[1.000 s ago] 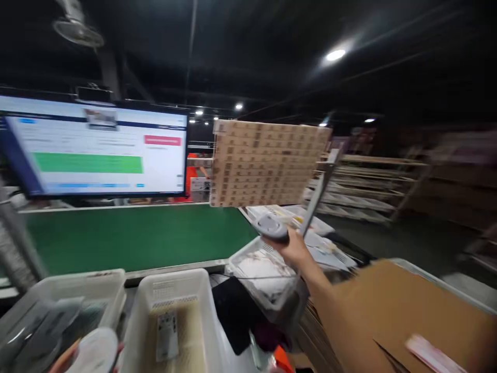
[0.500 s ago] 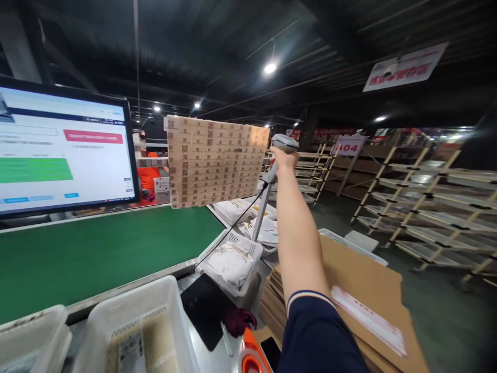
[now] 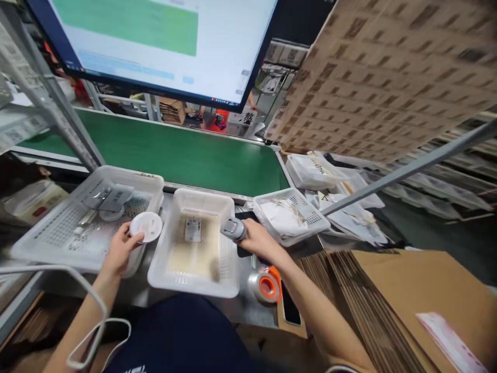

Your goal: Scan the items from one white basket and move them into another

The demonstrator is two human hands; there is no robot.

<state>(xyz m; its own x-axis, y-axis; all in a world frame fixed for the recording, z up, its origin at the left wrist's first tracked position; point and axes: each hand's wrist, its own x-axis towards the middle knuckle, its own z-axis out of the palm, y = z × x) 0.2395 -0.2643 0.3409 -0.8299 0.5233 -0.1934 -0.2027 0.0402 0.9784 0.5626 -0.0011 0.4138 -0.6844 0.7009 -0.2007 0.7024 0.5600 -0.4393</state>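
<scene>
My right hand (image 3: 259,240) grips a grey handheld barcode scanner (image 3: 233,228) over the right rim of the middle white basket (image 3: 196,274), which holds a small labelled packet (image 3: 192,229). My left hand (image 3: 119,249) holds a round white disc (image 3: 146,226) at the right edge of the left white basket (image 3: 42,235), which contains grey wrapped items. A cardboard board covered in barcodes (image 3: 388,77) hangs at upper right.
A green conveyor belt (image 3: 174,153) runs behind the baskets, below a monitor (image 3: 155,41). A third basket with white bags (image 3: 289,217) stands to the right. A tape roll (image 3: 264,286), a phone (image 3: 289,309) and stacked flat cardboard (image 3: 392,305) lie at right. A metal post (image 3: 58,109) rises at left.
My right arm came down from the hanging barcode board to the middle basket, still holding the scanner. The view tilted down, and my left hand with the white disc came into sight.
</scene>
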